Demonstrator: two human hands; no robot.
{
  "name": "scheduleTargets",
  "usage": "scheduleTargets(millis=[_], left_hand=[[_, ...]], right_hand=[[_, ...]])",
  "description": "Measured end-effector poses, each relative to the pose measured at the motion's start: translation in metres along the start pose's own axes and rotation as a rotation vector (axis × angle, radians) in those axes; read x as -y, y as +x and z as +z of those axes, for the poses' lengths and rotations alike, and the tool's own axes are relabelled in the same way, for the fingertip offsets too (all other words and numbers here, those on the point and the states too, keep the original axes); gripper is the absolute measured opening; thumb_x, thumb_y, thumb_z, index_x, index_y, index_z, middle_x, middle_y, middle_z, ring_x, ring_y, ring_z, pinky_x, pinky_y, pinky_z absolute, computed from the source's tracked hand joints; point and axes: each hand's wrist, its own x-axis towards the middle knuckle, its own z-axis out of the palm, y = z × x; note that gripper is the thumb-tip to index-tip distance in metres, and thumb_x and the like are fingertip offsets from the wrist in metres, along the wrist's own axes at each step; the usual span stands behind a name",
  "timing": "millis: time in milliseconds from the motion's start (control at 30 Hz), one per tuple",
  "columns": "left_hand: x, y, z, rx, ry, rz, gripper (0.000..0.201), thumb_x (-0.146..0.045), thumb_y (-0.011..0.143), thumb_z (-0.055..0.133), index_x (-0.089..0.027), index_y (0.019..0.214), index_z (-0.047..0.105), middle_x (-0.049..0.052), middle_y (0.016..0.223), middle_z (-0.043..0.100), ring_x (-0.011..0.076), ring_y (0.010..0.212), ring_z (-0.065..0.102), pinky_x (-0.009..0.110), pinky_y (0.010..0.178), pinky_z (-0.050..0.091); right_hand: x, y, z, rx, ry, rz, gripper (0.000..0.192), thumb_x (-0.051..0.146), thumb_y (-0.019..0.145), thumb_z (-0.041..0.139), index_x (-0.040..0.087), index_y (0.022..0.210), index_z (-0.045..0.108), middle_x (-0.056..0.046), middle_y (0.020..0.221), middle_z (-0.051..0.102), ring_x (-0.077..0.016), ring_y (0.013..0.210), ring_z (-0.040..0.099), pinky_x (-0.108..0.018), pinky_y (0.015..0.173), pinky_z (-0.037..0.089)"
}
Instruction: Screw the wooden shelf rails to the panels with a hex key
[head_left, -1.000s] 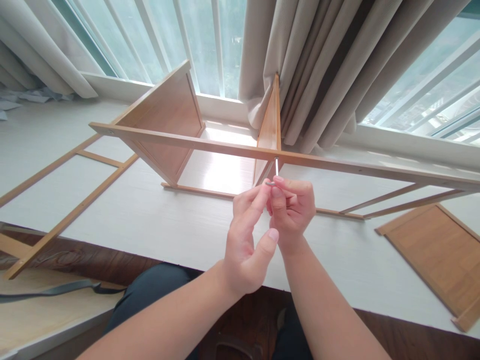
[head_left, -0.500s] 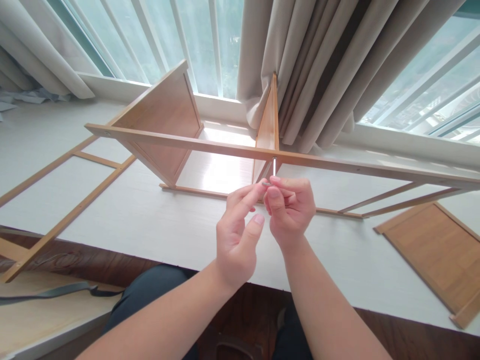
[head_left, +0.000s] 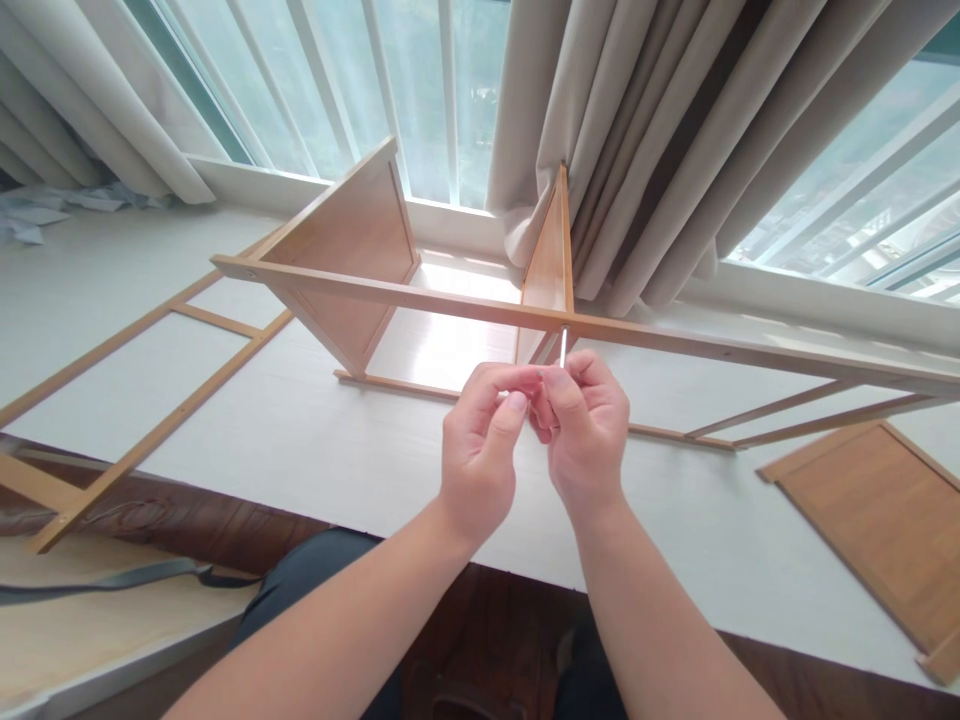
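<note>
A slim silver hex key (head_left: 564,345) stands nearly upright, its top end at the underside of the wooden rail (head_left: 450,302) where the upright panel joins it. My right hand (head_left: 589,430) is closed around the key's lower part with thumb and fingers. Beside it, my left hand (head_left: 480,450) has its curled fingers at the key's bent lower end, which is mostly hidden between the fingertips. The rail belongs to a wooden frame with a large panel (head_left: 345,245) on the left and a narrower-looking panel (head_left: 551,250) behind the key.
A second wooden frame (head_left: 172,415) lies at left, reaching past the white surface's edge. One loose wooden panel (head_left: 877,520) lies at right. Curtains (head_left: 637,150) hang against the back of the frame. A dark strap (head_left: 127,580) rests on a pale board at lower left.
The view has shifted slightly, so the frame appears lower and further right. My right thumb and fingers have changed position on the hex key, now covering its bent end more.
</note>
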Motion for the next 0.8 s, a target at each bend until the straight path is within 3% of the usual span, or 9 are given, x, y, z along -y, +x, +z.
scheduleTargets(millis=[233,533,800], left_hand=[[0.004,-0.003,-0.010,0.013,0.209,0.027,0.023,-0.027,0.103,0.056,-0.028,0.115,0.075,0.005,0.112,0.062,0.0168,0.090,0.063,0.034,0.080,0.058],[0.004,-0.001,-0.011,0.020,0.268,0.061,0.024,-0.030,0.104,0.054,-0.028,0.120,0.072,0.006,0.117,0.062,0.0197,0.098,0.063,0.033,0.077,0.058],[0.005,-0.001,-0.010,0.020,0.319,0.156,0.020,-0.024,0.104,0.055,-0.026,0.114,0.073,0.004,0.108,0.064,0.0194,0.104,0.062,0.034,0.086,0.053]], right_hand=[[0.016,-0.001,0.006,0.015,-0.032,0.142,0.044,0.040,0.093,0.072,0.021,0.062,0.046,0.008,0.050,0.043,-0.0065,0.044,0.035,-0.023,0.045,0.030],[0.028,0.003,0.012,0.038,0.112,0.326,0.046,0.039,0.084,0.076,0.022,0.058,0.041,0.009,0.045,0.039,-0.0052,0.040,0.032,-0.021,0.039,0.024],[0.028,0.003,0.012,0.005,0.136,0.351,0.045,0.035,0.083,0.076,0.022,0.058,0.040,0.010,0.045,0.036,-0.0042,0.040,0.028,-0.021,0.040,0.021]])
